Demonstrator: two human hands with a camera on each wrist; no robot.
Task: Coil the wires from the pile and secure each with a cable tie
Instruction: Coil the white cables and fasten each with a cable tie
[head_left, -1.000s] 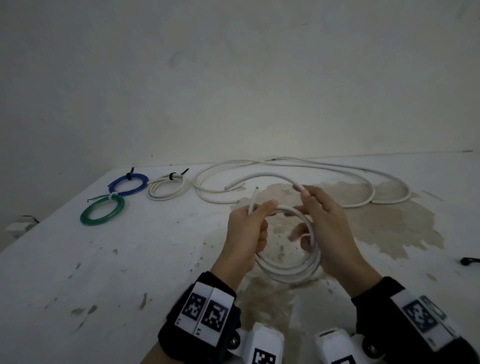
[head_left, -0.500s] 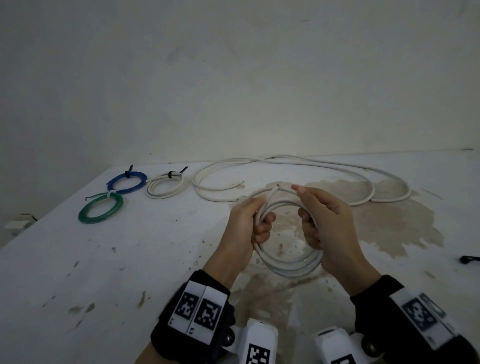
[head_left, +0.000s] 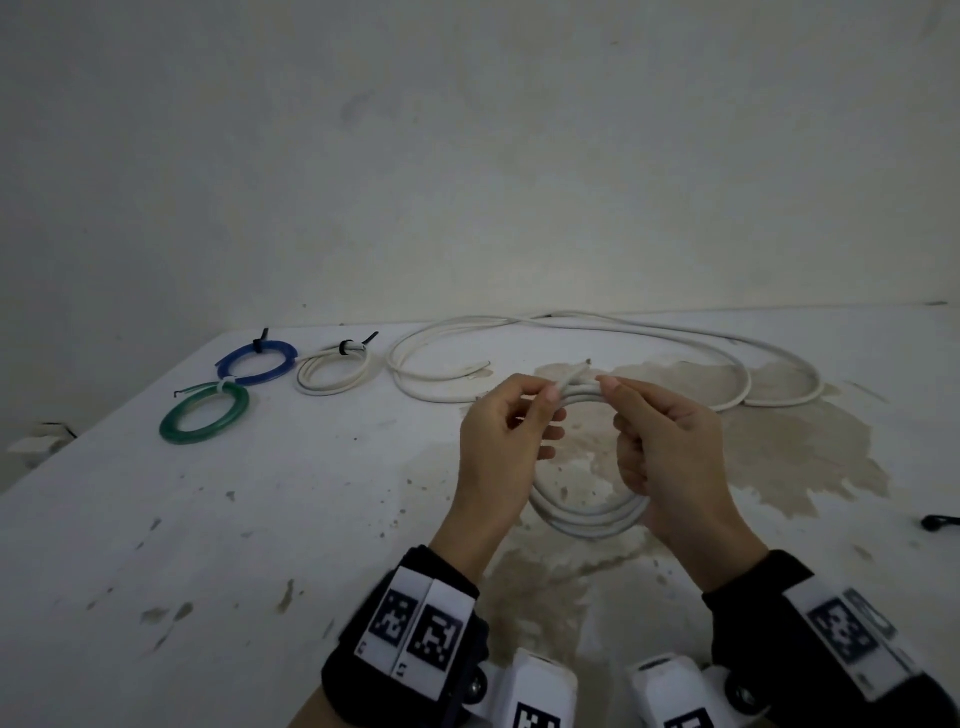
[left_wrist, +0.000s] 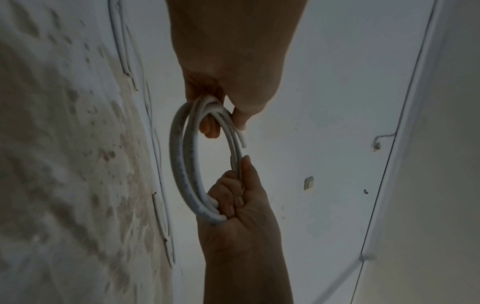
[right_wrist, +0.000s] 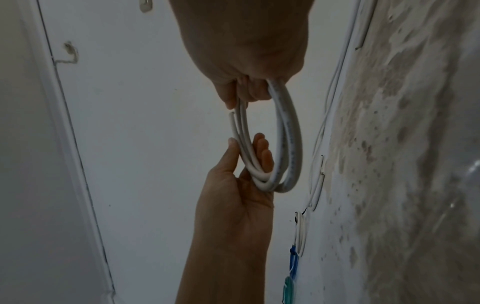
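Observation:
A white wire coil (head_left: 592, 519) of several turns hangs upright between my hands above the table (head_left: 260, 519). My left hand (head_left: 545, 410) pinches its left top between thumb and fingers. My right hand (head_left: 623, 421) grips its right side with curled fingers. The wire's cut end (head_left: 576, 371) sticks out at the top between them. In the left wrist view my left hand (left_wrist: 221, 102) holds the coil (left_wrist: 179, 164) from above, and my right hand (left_wrist: 233, 201) fists round it below. The right wrist view has my right hand (right_wrist: 249, 88) above the coil (right_wrist: 288, 133) and my left hand (right_wrist: 246, 160) under it.
Three tied coils lie at the back left: blue (head_left: 257, 361), green (head_left: 204, 421) and white (head_left: 332, 371). A long loose white wire (head_left: 441, 399) sprawls along the back of the table near the wall. A small black item (head_left: 940, 522) lies at the right edge.
The wire's free end, which stood up by my left thumb, has been laid round onto the coil. Both hands have closed in on the coil's top and lifted it slightly.

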